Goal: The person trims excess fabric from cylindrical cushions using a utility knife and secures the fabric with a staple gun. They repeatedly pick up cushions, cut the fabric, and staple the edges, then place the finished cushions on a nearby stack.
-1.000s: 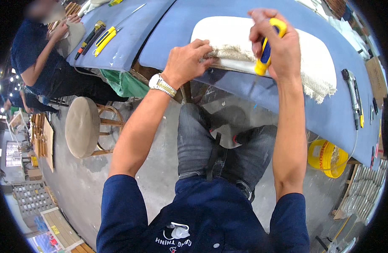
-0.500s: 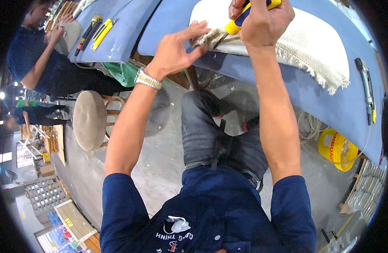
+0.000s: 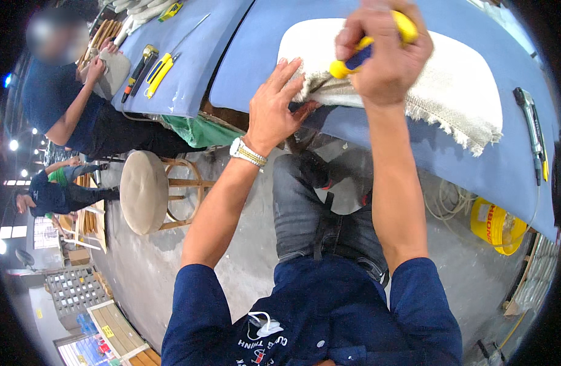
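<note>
On the blue table lies a rounded pad [image 3: 453, 60] with a white face, its cream woven fabric [image 3: 436, 100] frayed along the near edge. My left hand [image 3: 274, 110] grips the pad's left end, fingers on top and thumb at the near edge, beside bunched fabric. My right hand [image 3: 387, 55] is closed round the yellow and blue handle of a screwdriver [image 3: 360, 56], held over the near edge. The hand is smeared by motion, and the tool's tip cannot be made out.
A grey heat-gun-like tool [image 3: 526, 107] lies at the table's right. Yellow-handled tools [image 3: 160, 73] lie on the left table, where a co-worker [image 3: 64, 94] handles a pad. A round stool [image 3: 144, 192] stands at left, a yellow bucket [image 3: 494, 229] under the table at right.
My right hand has shifted slightly, and the screwdriver's shaft, visible before at the fabric edge, no longer shows clearly. My left hand stays at the pad's left end. The view has turned a little.
</note>
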`<action>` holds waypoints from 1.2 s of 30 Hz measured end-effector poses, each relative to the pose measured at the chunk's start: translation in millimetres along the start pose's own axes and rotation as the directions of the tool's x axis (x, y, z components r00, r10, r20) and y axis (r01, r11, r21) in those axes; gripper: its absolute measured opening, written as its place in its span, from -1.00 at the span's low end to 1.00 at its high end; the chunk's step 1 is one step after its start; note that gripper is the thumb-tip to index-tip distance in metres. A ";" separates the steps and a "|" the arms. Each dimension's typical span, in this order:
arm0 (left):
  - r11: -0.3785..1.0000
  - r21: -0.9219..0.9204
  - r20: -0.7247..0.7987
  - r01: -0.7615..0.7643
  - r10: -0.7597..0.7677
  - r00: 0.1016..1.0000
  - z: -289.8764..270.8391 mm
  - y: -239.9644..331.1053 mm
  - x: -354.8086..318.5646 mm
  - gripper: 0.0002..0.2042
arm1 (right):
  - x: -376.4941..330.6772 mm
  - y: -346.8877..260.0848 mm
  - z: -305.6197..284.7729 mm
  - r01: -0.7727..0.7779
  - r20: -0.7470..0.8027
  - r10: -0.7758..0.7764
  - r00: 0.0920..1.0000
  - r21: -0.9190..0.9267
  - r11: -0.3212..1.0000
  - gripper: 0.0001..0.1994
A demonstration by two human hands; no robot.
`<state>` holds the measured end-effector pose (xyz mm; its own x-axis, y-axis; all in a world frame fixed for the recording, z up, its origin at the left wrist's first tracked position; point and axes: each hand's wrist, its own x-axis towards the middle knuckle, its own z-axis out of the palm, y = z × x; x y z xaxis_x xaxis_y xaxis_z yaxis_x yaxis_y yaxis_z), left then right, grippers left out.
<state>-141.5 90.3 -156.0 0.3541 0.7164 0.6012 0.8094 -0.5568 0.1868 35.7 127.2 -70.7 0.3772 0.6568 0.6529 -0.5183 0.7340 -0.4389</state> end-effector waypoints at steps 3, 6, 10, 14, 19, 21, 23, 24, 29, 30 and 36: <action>0.999 0.037 -0.038 0.006 -0.004 0.999 6.1 6.3 -2.0 -0.68 | 9.9 -46.3 -26.7 -0.049 0.012 0.049 0.999 -0.003 0.999 -0.75; 1.000 0.019 -0.034 -0.003 0.003 0.999 8.2 2.2 -2.6 -0.69 | 15.7 -68.8 -44.6 -0.034 0.105 0.039 0.994 -0.045 0.998 -0.73; 0.999 -0.036 -0.017 0.005 -0.006 1.000 4.0 -1.7 2.4 -0.69 | 13.5 -70.3 -30.9 -0.087 0.000 0.087 0.996 -0.021 0.996 -0.80; 1.000 -0.025 -0.045 -0.017 0.015 0.999 -0.7 2.2 9.0 -0.75 | 8.0 -52.9 -24.2 -0.043 0.108 0.050 0.993 -0.064 0.997 -0.89; 0.998 -0.021 0.016 0.065 -0.064 0.998 -11.7 -8.9 23.4 -0.68 | 5.1 -14.0 -14.1 -0.111 0.128 0.106 0.986 0.034 0.993 -0.87; 0.987 -0.011 0.098 0.161 -0.159 0.982 -20.6 -18.9 35.7 -0.67 | 14.4 18.8 -9.8 0.052 0.184 -0.057 0.981 0.030 0.998 -0.79; 0.966 0.072 0.205 0.247 -0.256 0.944 -30.3 -32.3 48.3 -0.67 | 21.2 22.2 -2.5 -0.033 0.144 0.029 0.989 0.030 0.999 -0.79; 0.977 -0.099 0.139 0.189 -0.174 0.975 -29.3 -43.6 47.5 -0.77 | 24.9 22.5 4.6 -0.080 0.129 0.075 0.989 0.035 0.996 -0.79; 0.900 -0.243 0.398 0.362 -0.248 0.883 -41.8 -52.8 63.9 -0.84 | 31.0 45.3 28.5 -0.105 0.157 0.100 0.983 0.022 0.994 -0.78; 0.877 -0.279 0.420 0.390 -0.254 0.871 -42.2 -56.5 64.4 -0.85 | 33.9 40.2 37.6 -0.120 0.162 0.122 0.979 -0.020 0.993 -0.78; 0.805 -0.349 0.556 0.480 -0.234 0.797 -47.7 -76.1 68.2 -0.81 | 43.4 64.2 56.0 -0.154 0.186 0.173 0.967 -0.110 0.982 -0.77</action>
<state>-201.3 161.4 -92.1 0.3536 0.9354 0.0035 0.6576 -0.2512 0.7103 -24.2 193.2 -36.0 0.1325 0.7301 0.6703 -0.4826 0.6382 -0.5998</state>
